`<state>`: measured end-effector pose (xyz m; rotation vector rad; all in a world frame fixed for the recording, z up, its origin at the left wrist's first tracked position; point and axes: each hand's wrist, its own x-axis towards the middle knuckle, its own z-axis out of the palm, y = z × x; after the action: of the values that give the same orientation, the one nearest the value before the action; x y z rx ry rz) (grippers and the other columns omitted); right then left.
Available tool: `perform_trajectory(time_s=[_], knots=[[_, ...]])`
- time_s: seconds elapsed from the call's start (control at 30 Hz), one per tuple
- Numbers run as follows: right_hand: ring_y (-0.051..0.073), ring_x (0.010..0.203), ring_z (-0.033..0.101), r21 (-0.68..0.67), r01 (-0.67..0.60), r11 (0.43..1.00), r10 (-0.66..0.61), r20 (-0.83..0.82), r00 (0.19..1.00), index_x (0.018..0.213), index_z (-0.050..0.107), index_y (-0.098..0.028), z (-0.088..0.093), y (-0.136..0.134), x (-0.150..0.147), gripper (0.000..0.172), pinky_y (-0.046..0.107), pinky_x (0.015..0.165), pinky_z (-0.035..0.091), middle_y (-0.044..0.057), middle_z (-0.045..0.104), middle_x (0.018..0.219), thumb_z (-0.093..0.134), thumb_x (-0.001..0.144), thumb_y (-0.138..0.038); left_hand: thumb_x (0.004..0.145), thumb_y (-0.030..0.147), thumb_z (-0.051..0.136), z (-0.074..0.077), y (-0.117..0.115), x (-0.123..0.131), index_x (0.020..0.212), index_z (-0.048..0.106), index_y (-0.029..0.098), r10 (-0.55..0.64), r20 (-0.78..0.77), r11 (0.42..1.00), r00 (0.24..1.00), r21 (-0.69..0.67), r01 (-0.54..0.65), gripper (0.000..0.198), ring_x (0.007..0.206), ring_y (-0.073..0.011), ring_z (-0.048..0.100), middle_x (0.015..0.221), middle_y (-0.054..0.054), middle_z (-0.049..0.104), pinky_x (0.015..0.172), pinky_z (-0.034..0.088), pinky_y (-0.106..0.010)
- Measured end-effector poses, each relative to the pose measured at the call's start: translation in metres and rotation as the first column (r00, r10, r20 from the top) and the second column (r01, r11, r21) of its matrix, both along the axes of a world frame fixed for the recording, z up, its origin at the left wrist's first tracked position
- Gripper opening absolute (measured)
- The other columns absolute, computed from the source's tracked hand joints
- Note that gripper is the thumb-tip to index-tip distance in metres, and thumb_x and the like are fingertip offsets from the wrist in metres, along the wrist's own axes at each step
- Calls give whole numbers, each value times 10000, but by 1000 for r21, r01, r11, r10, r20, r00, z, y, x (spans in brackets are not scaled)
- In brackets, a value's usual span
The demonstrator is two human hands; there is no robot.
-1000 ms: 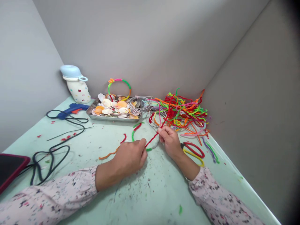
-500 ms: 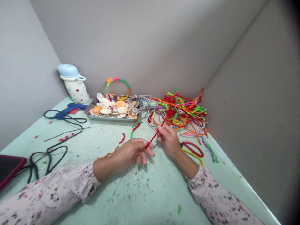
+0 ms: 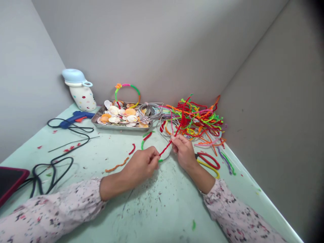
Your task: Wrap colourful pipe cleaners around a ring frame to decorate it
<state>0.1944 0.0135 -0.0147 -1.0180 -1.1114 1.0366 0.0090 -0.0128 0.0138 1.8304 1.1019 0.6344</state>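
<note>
A red pipe cleaner (image 3: 166, 149) is stretched between my two hands over the table. My left hand (image 3: 144, 163) is closed, pinching its lower end. Farther up, my right hand (image 3: 183, 151) grips it between thumb and fingers, and the rest runs on toward the pile of coloured pipe cleaners (image 3: 202, 116). Behind my hands lies a wire ring partly wrapped in green and red (image 3: 142, 144); my left hand hides some of it. An orange pipe cleaner piece (image 3: 116, 165) and a short red piece (image 3: 132, 149) lie beside my left hand.
A metal tray (image 3: 121, 128) of seashells stands at the back, with a colourful wrapped ring (image 3: 139, 92) upright in it. Coiled wire (image 3: 152, 113) lies alongside. Scissors (image 3: 209, 162) are by my right wrist. Left are a blue glue gun (image 3: 76, 118), black cable (image 3: 54, 163), bottle (image 3: 82, 96) and dark-screened device (image 3: 11, 182).
My left hand's fingers have closed from a loose, spread pose into a pinch on the red pipe cleaner's end. My right hand has barely moved.
</note>
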Motion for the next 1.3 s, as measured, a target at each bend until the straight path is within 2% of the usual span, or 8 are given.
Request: perform_trajectory(time_s=[0.2, 0.33, 0.47, 0.67, 0.9, 1.0, 1.1, 1.3], knots=[[82, 457, 365, -25, 45, 999, -45, -6, 999, 593, 509, -196, 0, 1, -3, 306, 230, 459, 268, -68, 442, 488, 633, 816, -364, 880, 217, 454, 3, -3, -2, 873, 585, 178, 156, -366, 925, 917, 379, -6, 136, 535, -147, 556, 637, -22, 617, 536, 307, -242], [75, 458, 412, -61, -51, 997, 48, -59, 997, 638, 577, -186, -1, 4, 1, 257, 216, 462, 296, -60, 488, 518, 654, 803, -367, 906, 297, 450, -2, -2, 3, 859, 522, 185, 4, 41, 998, 999, -66, -2, 141, 473, -109, 560, 692, -10, 656, 466, 346, -203], [70, 460, 431, -78, -99, 992, 92, -93, 991, 713, 627, -185, -1, 3, 4, 228, 205, 458, 301, -55, 509, 545, 642, 814, -389, 919, 407, 457, -6, 4, 4, 880, 531, 154, 84, 473, 853, 877, -489, 183, 266, 485, -108, 624, 833, -89, 716, 402, 367, -174], [72, 475, 445, -73, -152, 986, 147, -74, 986, 773, 667, -184, -2, 1, 2, 222, 208, 476, 311, -53, 521, 552, 652, 819, -400, 893, 311, 541, -7, 8, 2, 969, 601, 96, 159, 586, 689, 794, -642, 336, 237, 508, -104, 647, 834, -122, 724, 392, 380, -151], [76, 460, 404, -48, -79, 996, 77, -40, 996, 658, 592, -185, -2, 1, 1, 250, 218, 467, 294, -62, 488, 513, 656, 813, -371, 884, 338, 529, -4, 3, 5, 887, 574, 147, 26, 372, 872, 928, -463, 161, 196, 417, -78, 563, 675, -15, 669, 396, 335, -180], [80, 464, 385, -40, -38, 998, 36, -38, 999, 596, 529, -191, -1, 0, -2, 295, 220, 464, 285, -64, 464, 502, 645, 814, -352, 913, 319, 453, -1, -1, 2, 860, 575, 177, 9, 59, 997, 998, -78, -5, 194, 467, -107, 566, 656, -4, 652, 490, 379, -220], [83, 467, 383, -52, -12, 999, 9, -53, 999, 590, 516, -196, 0, -1, -5, 295, 221, 466, 292, -65, 458, 500, 636, 815, -345, 903, 271, 456, 1, -5, 0, 917, 607, 192, 106, -192, 962, 976, 270, -52, 170, 585, -154, 601, 689, -26, 659, 574, 378, -253], [84, 474, 419, -73, -56, 996, 51, -73, 996, 629, 559, -194, 1, 1, -3, 265, 219, 479, 327, -58, 497, 525, 656, 799, -373, 927, 324, 448, -3, -4, 4, 896, 505, 193, 23, 217, 984, 976, -178, 17, 146, 462, -104, 564, 694, -3, 660, 467, 375, -205]])
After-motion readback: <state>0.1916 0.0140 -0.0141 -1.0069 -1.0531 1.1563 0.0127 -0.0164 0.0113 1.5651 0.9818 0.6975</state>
